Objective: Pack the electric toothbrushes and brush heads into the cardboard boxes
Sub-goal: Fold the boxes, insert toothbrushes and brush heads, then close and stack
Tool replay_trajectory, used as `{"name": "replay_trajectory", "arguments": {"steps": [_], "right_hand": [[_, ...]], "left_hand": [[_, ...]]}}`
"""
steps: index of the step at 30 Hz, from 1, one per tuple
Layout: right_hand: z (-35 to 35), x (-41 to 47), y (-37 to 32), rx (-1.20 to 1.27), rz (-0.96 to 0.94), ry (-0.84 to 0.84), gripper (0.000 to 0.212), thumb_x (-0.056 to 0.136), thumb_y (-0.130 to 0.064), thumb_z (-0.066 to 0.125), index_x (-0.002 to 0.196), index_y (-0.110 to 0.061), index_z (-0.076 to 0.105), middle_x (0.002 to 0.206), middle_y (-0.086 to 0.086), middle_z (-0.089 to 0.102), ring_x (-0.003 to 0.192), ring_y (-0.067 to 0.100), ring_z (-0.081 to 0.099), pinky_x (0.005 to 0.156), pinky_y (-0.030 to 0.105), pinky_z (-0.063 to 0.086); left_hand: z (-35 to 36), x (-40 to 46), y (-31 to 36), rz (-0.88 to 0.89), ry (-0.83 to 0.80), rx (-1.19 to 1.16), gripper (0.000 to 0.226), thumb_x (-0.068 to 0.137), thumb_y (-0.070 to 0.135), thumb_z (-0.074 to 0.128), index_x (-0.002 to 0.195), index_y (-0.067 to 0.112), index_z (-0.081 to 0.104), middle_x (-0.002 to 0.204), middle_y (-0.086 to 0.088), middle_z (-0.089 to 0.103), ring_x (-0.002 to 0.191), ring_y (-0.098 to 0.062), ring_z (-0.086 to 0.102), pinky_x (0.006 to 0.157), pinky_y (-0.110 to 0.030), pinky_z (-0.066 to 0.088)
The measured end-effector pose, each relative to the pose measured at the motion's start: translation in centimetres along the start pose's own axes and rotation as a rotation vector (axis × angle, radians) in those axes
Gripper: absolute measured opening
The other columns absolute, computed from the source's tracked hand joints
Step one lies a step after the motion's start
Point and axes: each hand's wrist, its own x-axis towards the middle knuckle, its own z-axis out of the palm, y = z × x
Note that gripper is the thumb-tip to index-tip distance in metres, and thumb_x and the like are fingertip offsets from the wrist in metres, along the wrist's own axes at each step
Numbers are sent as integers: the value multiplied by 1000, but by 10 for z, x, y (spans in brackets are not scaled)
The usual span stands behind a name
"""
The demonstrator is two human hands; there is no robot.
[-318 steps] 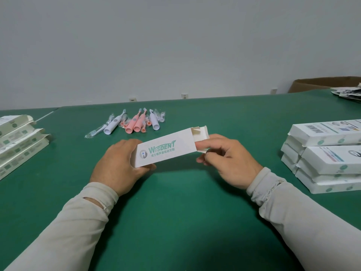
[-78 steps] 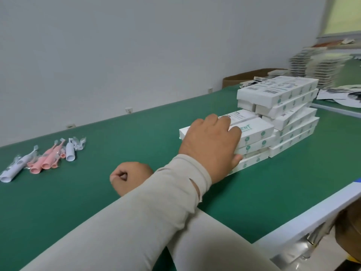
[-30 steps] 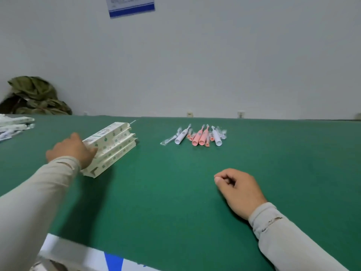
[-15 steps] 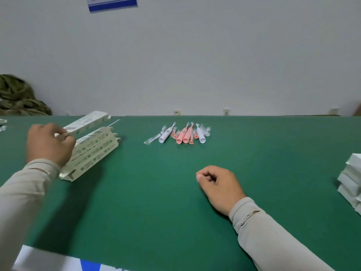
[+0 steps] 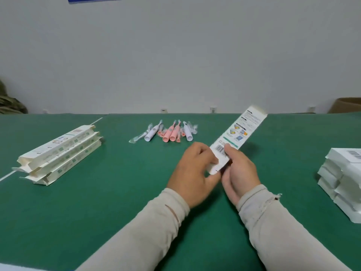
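A flat white cardboard box [image 5: 239, 132] with a barcode and printed pictures slants up to the right above the green table [image 5: 97, 212]. My left hand [image 5: 192, 174] and my right hand [image 5: 239, 173] both grip its lower end, thumbs on the printed face. Beyond my hands lies a cluster of white and pink electric toothbrushes [image 5: 172, 132] with wrapped brush heads [image 5: 136, 137]. A stack of three unfolded boxes [image 5: 60, 151] lies at the left.
A pile of closed white boxes [image 5: 343, 182] stands at the right edge. A brown carton [image 5: 345, 105] sits at the back right, and a camouflage bundle [image 5: 9, 104] at the back left by the wall.
My left hand lifted one box off the left stack and carried it to the middle. My right hand rose from the table and took hold of it too.
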Motion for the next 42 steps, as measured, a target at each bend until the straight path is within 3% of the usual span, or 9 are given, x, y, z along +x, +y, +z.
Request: {"name": "replay_trajectory", "arguments": {"steps": [4, 7, 13, 17, 20, 26, 30, 35, 42], "right_hand": [[-12, 6, -14, -63, 79, 108, 21, 99, -16, 56, 113, -5, 67, 91, 10, 78, 71, 23, 74, 63, 34, 60], [-12, 2, -16, -128, 235, -108, 30, 95, -20, 57, 118, -3, 65, 86, 11, 75, 58, 20, 68, 43, 27, 51], [4, -17, 2, -379, 590, -554, 46, 95, -48, 53, 117, -10, 67, 78, 14, 69, 53, 16, 64, 41, 21, 48], [4, -8, 15, -758, 192, -269, 52, 101, -55, 46, 107, -10, 72, 91, 7, 76, 74, 20, 70, 77, 44, 62], [1, -4, 15, -896, -108, -167, 54, 89, -67, 47, 96, -19, 71, 80, -11, 72, 69, 9, 65, 72, 35, 54], [3, -9, 24, -777, -107, -248, 15, 97, -13, 61, 90, -5, 71, 71, 3, 71, 62, 15, 61, 57, 24, 51], [6, -16, 27, -590, 122, -320, 16, 98, -13, 63, 88, -3, 69, 72, 13, 70, 57, 22, 62, 51, 28, 55], [7, -13, 30, -732, -230, -158, 25, 93, 2, 54, 87, -20, 66, 73, -11, 68, 66, 6, 62, 66, 27, 49], [6, -23, 32, -1040, -502, -443, 24, 72, -47, 66, 91, -33, 62, 92, -17, 65, 93, 6, 62, 79, 19, 48]], "left_hand": [[13, 4, 0, 22, -19, -69, 38, 80, 51, 70, 106, 24, 64, 109, 11, 55, 98, -12, 56, 84, -28, 49], [7, 10, -12, -448, 308, -501, 44, 81, 55, 66, 113, 25, 60, 112, 22, 63, 93, -6, 60, 75, -18, 48], [-10, 7, -43, -881, 53, -1520, 69, 72, 53, 78, 118, 5, 60, 107, -17, 72, 99, -31, 69, 87, -47, 56], [-12, 17, -48, -901, 315, -1452, 78, 59, 56, 86, 126, 22, 65, 92, -5, 63, 76, -20, 63, 78, -42, 60], [-12, 13, -55, -981, 483, -1344, 78, 60, 51, 84, 126, 16, 63, 97, -6, 67, 91, -24, 70, 85, -55, 58], [-14, 12, -53, -974, 376, -1371, 38, 94, 40, 62, 122, 15, 61, 98, -15, 74, 92, -25, 72, 79, -44, 60], [-14, 9, -49, -882, 276, -1550, 30, 98, 23, 49, 114, 7, 67, 99, -11, 73, 86, -19, 73, 85, -41, 56], [-23, 15, -51, -894, 435, -1540, 17, 95, 15, 52, 99, 12, 68, 84, -10, 70, 67, -18, 70, 72, -38, 60], [-26, 13, -57, -1018, 533, -1471, 17, 93, 24, 58, 99, 9, 57, 67, -6, 62, 59, -25, 70, 64, -37, 60]]}}
